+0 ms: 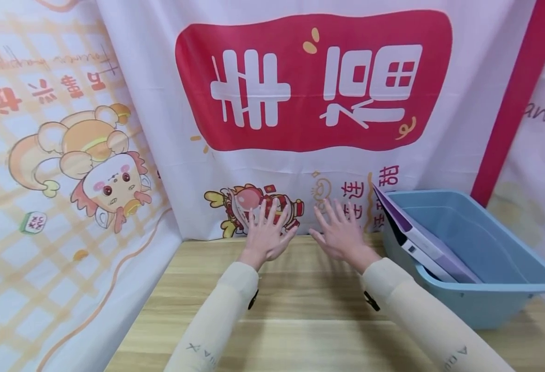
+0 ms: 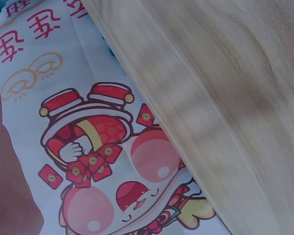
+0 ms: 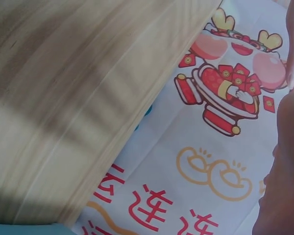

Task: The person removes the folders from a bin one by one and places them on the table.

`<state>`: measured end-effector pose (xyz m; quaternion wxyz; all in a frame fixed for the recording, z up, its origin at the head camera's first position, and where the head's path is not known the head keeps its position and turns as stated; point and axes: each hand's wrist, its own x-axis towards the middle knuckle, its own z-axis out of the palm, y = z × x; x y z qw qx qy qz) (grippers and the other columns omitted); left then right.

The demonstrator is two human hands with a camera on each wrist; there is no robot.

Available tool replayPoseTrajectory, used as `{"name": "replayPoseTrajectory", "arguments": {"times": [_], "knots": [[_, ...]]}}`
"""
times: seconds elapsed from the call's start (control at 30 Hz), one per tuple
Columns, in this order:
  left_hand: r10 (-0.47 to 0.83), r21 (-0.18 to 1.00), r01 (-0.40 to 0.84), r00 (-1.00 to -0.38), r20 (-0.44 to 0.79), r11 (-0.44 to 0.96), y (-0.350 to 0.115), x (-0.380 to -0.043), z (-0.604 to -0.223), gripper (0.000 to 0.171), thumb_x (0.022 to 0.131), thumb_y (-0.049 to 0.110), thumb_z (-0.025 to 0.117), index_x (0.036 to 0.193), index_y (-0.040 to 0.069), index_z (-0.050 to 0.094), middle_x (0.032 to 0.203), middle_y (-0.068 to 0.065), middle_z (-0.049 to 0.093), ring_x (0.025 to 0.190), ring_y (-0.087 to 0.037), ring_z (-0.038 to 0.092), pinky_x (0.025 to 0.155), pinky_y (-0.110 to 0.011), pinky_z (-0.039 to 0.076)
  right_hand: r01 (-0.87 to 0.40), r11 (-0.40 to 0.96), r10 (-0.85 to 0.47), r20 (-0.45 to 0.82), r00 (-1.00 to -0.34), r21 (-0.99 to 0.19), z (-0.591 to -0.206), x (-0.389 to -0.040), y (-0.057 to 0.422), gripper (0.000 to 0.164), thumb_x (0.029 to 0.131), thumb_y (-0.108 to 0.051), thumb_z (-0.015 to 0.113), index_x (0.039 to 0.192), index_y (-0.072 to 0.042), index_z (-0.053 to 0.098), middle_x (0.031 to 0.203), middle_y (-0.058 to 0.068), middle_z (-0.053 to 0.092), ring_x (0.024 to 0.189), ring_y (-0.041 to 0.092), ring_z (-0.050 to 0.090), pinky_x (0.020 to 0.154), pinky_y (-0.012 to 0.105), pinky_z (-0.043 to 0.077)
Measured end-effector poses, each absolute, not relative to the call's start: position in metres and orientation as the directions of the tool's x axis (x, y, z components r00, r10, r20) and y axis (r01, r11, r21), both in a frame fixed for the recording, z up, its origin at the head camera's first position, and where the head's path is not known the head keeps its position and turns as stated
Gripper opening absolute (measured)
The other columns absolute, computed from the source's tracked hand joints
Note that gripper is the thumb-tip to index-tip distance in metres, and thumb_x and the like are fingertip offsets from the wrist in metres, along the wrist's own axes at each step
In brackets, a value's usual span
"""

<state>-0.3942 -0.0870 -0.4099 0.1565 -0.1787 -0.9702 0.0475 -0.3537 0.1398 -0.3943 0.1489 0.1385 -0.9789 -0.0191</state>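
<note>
Both hands hold nothing, their fingers straight and spread above the far part of the wooden table [image 1: 295, 330]. In the head view the left hand [image 1: 266, 235] overlaps the cartoon print on the hanging cloth [image 1: 170, 155]. A short gap to its right is the right hand [image 1: 342, 232], nearer to the blue tub [image 1: 495, 305]. Soft shadows fall on the wood below them. Only a blurred edge of the left hand [image 2: 12, 181] enters the left wrist view, and part of the right hand [image 3: 281, 171] borders the right wrist view.
Inside the tub, a purple-and-white flat item [image 1: 432, 248] leans against the left wall and sticks out over the rim. Printed cloth closes off the back, and another printed cloth [image 1: 44, 279] hangs along the left side.
</note>
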Motion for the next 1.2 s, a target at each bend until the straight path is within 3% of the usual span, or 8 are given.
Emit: {"name": "replayPoseTrajectory", "arguments": {"times": [0.17, 0.4, 0.6, 0.9, 1.03, 1.2], "knots": [[0.371, -0.084, 0.363, -0.881, 0.295, 0.928, -0.090, -0.389, -0.412, 0.075, 0.101, 0.073, 0.016, 0.165, 0.034, 0.004, 0.171, -0.001, -0.014, 0.157, -0.037, -0.007, 0.121, -0.067, -0.006, -0.274, 0.957, -0.290, 0.289, -0.912, 0.096, -0.393, -0.349, 0.141, 0.072, 0.107, -0.060, 0.030, 0.165, -0.020, 0.017, 0.171, 0.015, 0.005, 0.156, 0.039, 0.003, 0.121, 0.061, -0.012], [0.341, -0.111, 0.323, -0.896, 0.286, 0.940, -0.098, -0.386, -0.415, 0.077, 0.098, 0.076, 0.004, 0.164, 0.037, 0.002, 0.170, 0.002, -0.016, 0.157, -0.036, -0.009, 0.120, -0.067, -0.005, -0.302, 0.950, -0.312, 0.274, -0.910, 0.081, -0.393, -0.346, 0.139, 0.073, 0.107, -0.060, 0.030, 0.165, -0.020, 0.015, 0.171, 0.014, 0.003, 0.157, 0.038, -0.001, 0.121, 0.059, -0.015], [0.350, -0.079, 0.342, -0.892, 0.285, 0.936, -0.099, -0.382, -0.413, 0.077, 0.097, 0.077, 0.003, 0.163, 0.038, -0.002, 0.170, 0.003, -0.017, 0.157, -0.036, -0.009, 0.121, -0.067, -0.003, -0.295, 0.952, -0.305, 0.281, -0.910, 0.077, -0.395, -0.341, 0.140, 0.072, 0.106, -0.059, 0.036, 0.164, -0.019, 0.020, 0.171, 0.014, 0.008, 0.157, 0.039, 0.003, 0.122, 0.061, -0.010], [0.360, -0.037, 0.365, -0.887, 0.290, 0.930, -0.101, -0.373, -0.411, 0.070, 0.103, 0.070, 0.018, 0.163, 0.039, -0.001, 0.169, 0.003, -0.018, 0.156, -0.035, -0.012, 0.120, -0.065, -0.009, -0.329, 0.938, -0.345, 0.255, -0.903, 0.106, -0.393, -0.330, 0.140, 0.074, 0.105, -0.064, 0.027, 0.165, -0.021, 0.018, 0.171, 0.012, 0.005, 0.156, 0.039, 0.002, 0.122, 0.061, -0.009], [0.364, -0.032, 0.373, -0.878, 0.312, 0.927, -0.102, -0.369, -0.412, 0.070, 0.104, 0.067, 0.024, 0.163, 0.039, 0.001, 0.171, 0.002, -0.012, 0.156, -0.034, -0.011, 0.120, -0.065, -0.009, -0.344, 0.935, -0.355, 0.286, -0.890, 0.090, -0.394, -0.326, 0.141, 0.073, 0.105, -0.062, 0.033, 0.164, -0.020, 0.022, 0.171, 0.012, 0.009, 0.156, 0.039, 0.004, 0.122, 0.062, -0.006], [0.376, -0.050, 0.381, -0.872, 0.313, 0.923, -0.102, -0.368, -0.414, 0.070, 0.103, 0.069, 0.020, 0.163, 0.040, 0.000, 0.171, 0.002, -0.014, 0.155, -0.032, -0.017, 0.120, -0.064, -0.010, -0.367, 0.927, -0.370, 0.323, -0.871, 0.073, -0.396, -0.322, 0.144, 0.071, 0.106, -0.059, 0.037, 0.163, -0.018, 0.028, 0.170, 0.014, 0.014, 0.156, 0.041, 0.007, 0.123, 0.063, -0.004]]}}
